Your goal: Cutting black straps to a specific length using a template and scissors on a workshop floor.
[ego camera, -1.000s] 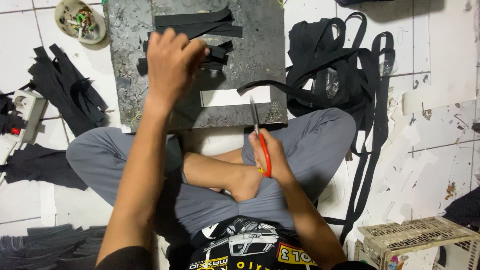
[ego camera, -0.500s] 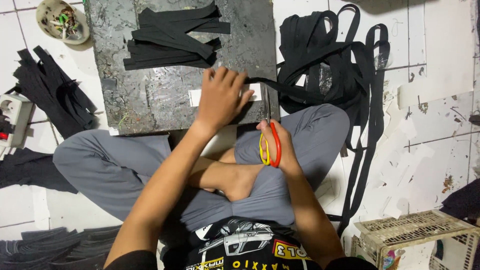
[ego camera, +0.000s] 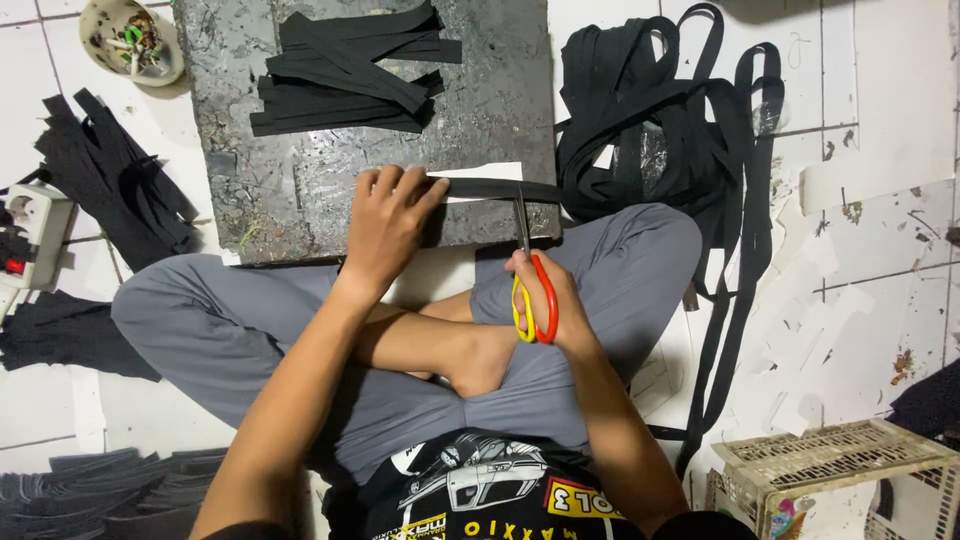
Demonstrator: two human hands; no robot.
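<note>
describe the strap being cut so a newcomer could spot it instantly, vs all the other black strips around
Start at the dark grey board on the floor before the crossed legs. Along its near edge one black strap lies flat over a white strip, pinned by the left hand, scissors in the right hand at it. Unlike the piled cut strips, it runs off to the tangled bundle.

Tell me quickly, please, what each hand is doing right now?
Left hand: open, pressing the black strap flat on the board.
Right hand: closed on the scissors, blades at the strap.
</note>
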